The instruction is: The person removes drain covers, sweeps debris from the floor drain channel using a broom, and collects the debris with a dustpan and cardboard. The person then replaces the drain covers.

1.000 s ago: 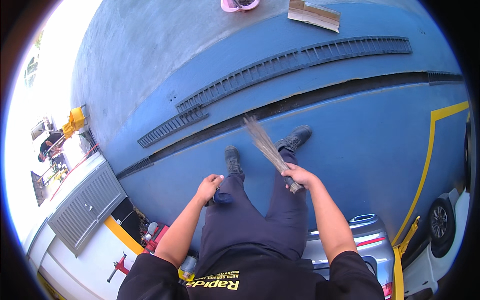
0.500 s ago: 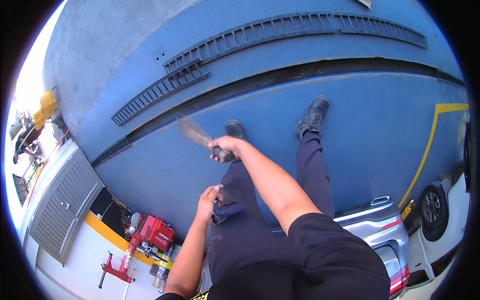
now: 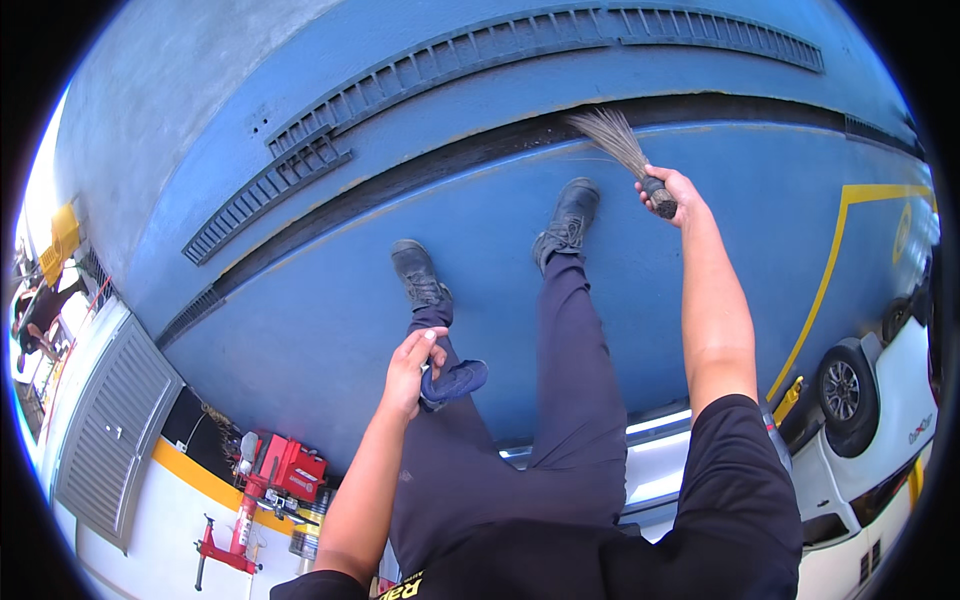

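Note:
My right hand (image 3: 672, 192) grips the bound butt of a short whisk broom (image 3: 618, 140) made of thin stiff bristles. The bristles fan out over the dark open drain channel (image 3: 470, 155), their tips at its edge. Lower and to the left, in front of my left leg, my left hand (image 3: 412, 370) is curled round a dark blue cloth item (image 3: 455, 383) that hangs out beside the fingers. Its exact kind cannot be made out. Black grates (image 3: 440, 68) lie on the blue floor along the channel's far side.
A red machine (image 3: 285, 468) and a grey slatted cabinet (image 3: 118, 430) stand at the lower left. Behind me at the right are a white vehicle with a dark wheel (image 3: 845, 392) and a silver car (image 3: 655, 465). A yellow line (image 3: 825, 280) marks the floor.
My right hand has swung the broom far to the right and forward, up to the channel. The left hand keeps the blue cloth item and has moved slightly. My feet appear further left.

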`<state>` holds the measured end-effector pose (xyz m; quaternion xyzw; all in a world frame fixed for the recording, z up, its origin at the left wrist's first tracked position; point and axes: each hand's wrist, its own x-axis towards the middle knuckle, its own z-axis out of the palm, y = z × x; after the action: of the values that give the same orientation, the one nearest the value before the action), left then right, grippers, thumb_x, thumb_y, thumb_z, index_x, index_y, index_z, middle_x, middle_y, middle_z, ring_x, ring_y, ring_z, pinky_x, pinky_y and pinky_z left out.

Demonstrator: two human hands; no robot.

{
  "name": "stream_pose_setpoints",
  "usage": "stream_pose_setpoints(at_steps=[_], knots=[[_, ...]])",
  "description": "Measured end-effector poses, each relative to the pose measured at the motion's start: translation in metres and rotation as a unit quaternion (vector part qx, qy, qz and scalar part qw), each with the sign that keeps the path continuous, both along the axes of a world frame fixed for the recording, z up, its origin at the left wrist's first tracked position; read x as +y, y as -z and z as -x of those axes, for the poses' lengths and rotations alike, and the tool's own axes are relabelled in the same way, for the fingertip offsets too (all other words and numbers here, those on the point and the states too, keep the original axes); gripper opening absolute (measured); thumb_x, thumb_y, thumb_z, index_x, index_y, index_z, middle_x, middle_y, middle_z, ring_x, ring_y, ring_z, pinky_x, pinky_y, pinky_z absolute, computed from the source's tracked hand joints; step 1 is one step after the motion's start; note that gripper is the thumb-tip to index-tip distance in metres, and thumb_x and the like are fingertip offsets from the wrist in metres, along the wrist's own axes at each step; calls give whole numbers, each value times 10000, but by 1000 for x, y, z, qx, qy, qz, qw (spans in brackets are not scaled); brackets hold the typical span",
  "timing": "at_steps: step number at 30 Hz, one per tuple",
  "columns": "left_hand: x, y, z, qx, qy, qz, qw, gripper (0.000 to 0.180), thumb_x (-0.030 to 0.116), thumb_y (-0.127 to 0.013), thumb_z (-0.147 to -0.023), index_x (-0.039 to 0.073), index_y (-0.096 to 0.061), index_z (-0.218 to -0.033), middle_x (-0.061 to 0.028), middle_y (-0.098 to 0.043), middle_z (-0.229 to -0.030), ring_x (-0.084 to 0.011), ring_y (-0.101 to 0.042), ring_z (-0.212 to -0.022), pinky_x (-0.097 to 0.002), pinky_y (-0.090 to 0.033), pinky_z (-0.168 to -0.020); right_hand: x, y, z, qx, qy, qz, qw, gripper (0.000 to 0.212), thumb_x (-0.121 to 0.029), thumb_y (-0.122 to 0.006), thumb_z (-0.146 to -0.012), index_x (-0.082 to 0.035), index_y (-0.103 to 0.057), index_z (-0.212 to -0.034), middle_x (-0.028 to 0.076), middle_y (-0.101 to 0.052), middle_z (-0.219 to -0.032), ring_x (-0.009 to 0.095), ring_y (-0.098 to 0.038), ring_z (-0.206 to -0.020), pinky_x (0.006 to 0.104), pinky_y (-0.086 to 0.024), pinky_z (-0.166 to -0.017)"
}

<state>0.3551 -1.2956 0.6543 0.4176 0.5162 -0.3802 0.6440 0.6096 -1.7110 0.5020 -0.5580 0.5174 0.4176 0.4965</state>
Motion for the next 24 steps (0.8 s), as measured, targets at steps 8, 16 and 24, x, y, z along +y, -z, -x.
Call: stream_pose_setpoints(at_steps=[8, 16, 24], knots=[[-13, -9, -20, 14, 41, 14, 999, 315, 285, -507, -986, 20, -602, -1129, 2, -521, -700, -71, -430, -586, -214, -350, -537, 35, -82, 56, 3, -61, -79, 995, 473, -238, -558, -949, -96, -463, -1390, 86, -641, -861, 135, -599, -585, 281, -514, -475], [17, -5, -13, 13, -13, -7, 1000, 376, 306, -509, -993, -28, -575, -1152, -18, -516, -693, -63, -416, -567, -197, -340, -517, 229, -10, 135, 188, -45, -391, 900, 342, -225, -563, -950, 51, -514, -1146, 136, -649, -896, 184, -653, -677, 306, -554, -500], [39, -13, -2, 23, -12, -39, 999, 406, 321, -504, -995, -42, -552, -1171, -19, -505, -695, -54, -395, -575, -188, -320, -507, 227, 88, 93, 130, 157, -332, 921, 324, -89, -561, -907, -104, -500, -1225, 286, -533, -1106, 259, -613, -790, 289, -551, -572]])
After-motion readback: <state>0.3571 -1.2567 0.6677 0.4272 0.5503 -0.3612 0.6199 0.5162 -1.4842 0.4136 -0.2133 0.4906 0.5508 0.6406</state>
